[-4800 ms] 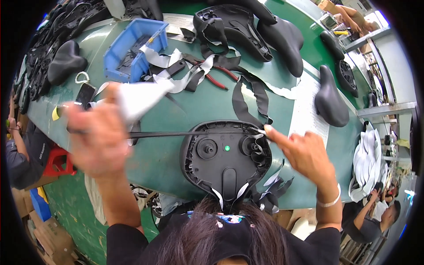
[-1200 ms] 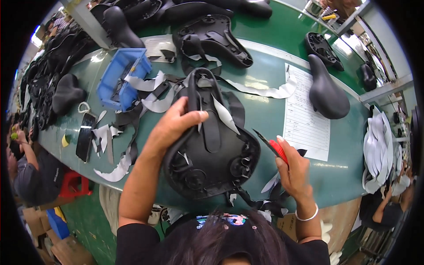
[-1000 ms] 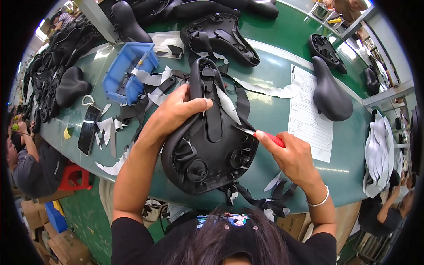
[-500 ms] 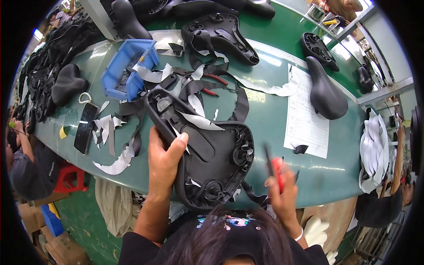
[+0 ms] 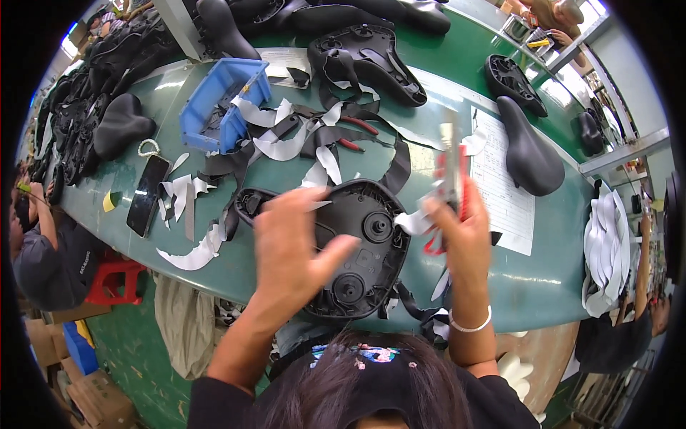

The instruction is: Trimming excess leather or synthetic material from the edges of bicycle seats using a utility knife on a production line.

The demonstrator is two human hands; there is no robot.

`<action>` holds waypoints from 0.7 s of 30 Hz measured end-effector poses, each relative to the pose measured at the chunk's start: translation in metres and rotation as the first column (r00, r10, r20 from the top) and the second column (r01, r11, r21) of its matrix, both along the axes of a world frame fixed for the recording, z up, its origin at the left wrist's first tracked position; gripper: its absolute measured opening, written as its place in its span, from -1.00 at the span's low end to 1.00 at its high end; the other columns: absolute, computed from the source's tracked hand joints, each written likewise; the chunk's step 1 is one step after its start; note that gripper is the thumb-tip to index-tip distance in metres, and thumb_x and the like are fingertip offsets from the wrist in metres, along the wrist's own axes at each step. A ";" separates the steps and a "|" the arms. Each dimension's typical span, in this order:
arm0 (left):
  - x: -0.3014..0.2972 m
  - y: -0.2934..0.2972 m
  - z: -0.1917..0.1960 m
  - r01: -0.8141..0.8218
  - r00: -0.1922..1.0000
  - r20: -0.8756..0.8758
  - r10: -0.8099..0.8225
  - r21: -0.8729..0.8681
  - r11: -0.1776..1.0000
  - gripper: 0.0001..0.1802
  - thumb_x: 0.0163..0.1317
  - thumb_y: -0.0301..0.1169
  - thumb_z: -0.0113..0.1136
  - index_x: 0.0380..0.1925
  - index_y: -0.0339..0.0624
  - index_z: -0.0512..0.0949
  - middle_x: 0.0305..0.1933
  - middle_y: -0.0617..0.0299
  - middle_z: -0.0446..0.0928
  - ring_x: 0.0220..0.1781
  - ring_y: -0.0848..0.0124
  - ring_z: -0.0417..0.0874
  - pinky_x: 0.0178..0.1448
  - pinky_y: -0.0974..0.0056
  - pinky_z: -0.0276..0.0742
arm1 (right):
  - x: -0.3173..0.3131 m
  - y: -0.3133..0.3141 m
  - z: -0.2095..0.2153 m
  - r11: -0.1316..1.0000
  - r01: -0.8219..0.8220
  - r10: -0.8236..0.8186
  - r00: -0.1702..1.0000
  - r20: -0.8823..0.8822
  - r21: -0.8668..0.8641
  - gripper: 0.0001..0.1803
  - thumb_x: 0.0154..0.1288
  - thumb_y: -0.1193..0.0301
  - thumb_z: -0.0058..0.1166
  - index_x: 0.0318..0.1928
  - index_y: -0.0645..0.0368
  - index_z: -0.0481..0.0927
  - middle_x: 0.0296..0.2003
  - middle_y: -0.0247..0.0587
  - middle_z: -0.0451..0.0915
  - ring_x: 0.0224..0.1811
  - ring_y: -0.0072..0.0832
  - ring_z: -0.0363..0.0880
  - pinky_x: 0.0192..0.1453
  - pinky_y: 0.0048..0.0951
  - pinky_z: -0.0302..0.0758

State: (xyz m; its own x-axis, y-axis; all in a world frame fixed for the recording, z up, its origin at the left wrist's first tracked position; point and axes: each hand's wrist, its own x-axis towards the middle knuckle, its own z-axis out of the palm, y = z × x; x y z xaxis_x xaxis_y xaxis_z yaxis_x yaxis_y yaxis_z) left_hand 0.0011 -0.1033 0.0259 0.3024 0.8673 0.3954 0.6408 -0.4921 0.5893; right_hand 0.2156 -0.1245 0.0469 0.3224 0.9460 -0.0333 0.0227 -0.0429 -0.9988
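Observation:
A black bicycle saddle lies underside up at the table's near edge. Its narrow nose points to the far left, and two round mounts and a ribbed rim show inside it. My left hand, blurred by motion, hovers over the saddle's left part, fingers and thumb spread, holding nothing. To the right of the saddle, my right hand grips a red-handled cutting tool, raised and smeared; its exact kind is unclear. A white scrap of material sits between that hand and the saddle rim.
Black and white strips and red-handled pliers clutter the middle, beside a blue bin. A phone lies left. At right are a paper sheet and a finished saddle. More saddles lie at the back.
My left hand has let go of the saddle, which now rests lower and flatter on the table. My right hand has risen away from me with the red-handled tool.

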 end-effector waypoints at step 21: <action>0.001 0.069 -0.020 0.753 -0.320 0.917 0.239 0.093 0.652 -0.67 0.36 -0.26 -0.11 -0.59 -0.13 0.38 -0.49 0.23 0.50 -0.48 0.40 0.40 -0.41 0.41 0.24 | -0.012 -0.097 -0.024 0.964 -0.098 0.264 0.394 0.880 -0.246 -0.38 0.27 0.37 0.03 0.34 -0.18 0.26 -0.62 -0.13 0.45 -0.68 -0.14 0.47 -0.61 -0.16 0.37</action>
